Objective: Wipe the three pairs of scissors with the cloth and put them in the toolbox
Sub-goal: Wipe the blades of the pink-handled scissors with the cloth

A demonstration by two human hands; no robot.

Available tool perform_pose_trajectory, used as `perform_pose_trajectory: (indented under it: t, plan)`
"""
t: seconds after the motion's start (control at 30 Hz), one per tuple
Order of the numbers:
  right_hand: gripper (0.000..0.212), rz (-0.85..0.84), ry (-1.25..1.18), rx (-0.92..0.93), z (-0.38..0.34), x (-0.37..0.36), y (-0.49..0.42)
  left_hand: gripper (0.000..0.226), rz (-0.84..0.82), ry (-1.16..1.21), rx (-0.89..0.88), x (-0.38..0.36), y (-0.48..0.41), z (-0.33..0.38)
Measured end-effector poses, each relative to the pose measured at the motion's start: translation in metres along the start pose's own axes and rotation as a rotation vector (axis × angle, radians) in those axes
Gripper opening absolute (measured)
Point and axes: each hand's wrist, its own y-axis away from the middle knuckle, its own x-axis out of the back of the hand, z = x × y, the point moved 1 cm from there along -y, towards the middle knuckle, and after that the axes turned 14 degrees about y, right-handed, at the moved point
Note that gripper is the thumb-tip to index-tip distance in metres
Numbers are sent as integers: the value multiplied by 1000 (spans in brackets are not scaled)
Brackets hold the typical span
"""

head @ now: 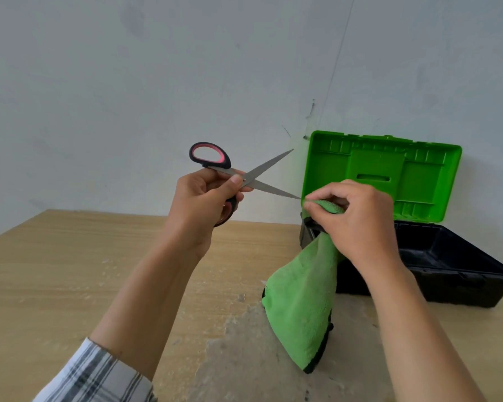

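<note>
While the left hand (204, 195) holds the scissors (256, 173) up over the table (70, 271), the blades are spread wide in an X: one tip points up & right toward the wall (128, 82), the other angles down-right. Grip on the left: fingers & thumb curled round the scissors just by the pivot, thumb pad right at the screw. Lower black-and-pink handle loop is tucked behind the palm, upper loop sticks out free at top-left.

Over to the right hand (357, 219): fingertips pinched on a fold of the green cloth (302, 300), and that pinch sits right at the tip of the lower blade, tip meeting cloth there. Rest of the cloth hangs down from the hand in a long drape w/ black edging at the btm. Whether the low end touches the tabletop, can't tell.

Behind the right hand sits the toolbox (453, 288), on the table's right side, close to the wall: black base, green lid (418, 181) standing open & upright. Inside of the base is dark, contents can't be made out. Scissors are in the air, left of the box, not in it. Plaid sleeve (93, 375) shows at btm left on the left forearm.
</note>
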Motion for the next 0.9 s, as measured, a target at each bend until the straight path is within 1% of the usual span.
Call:
perform_pose_trajectory:
  t: [0.07, 0.17, 0.3, 0.47, 0.6, 0.73, 0.9]
  plan:
    - [8, 6, -26, -54, 7, 9, -2, 11, 12, -12, -20, 0, -1, 1]
    - [8, 69, -152, -104, 2, 25, -6, 10, 8, -31, -24, -2, 0, 2]
    - [9, 91, -243, -21, -25, 23, -3, 9, -8, -69, -6, -8, 4, -2]
    - [8, 132, -190, 121, -43, 3, 6, 7, -43, -76, -1, -18, 9, -7]
    - [9, 169, -138, 186, -45, -7, 9, 5, -48, -71, 15, -21, 12, -10]
    - [5, 191, -92, 181, -45, -11, 10, 7, -50, -65, 0, -22, 12, -11]
    - [4, 198, -139, 101, -46, -11, 12, 7, -53, -84, -79, -24, 14, -14]
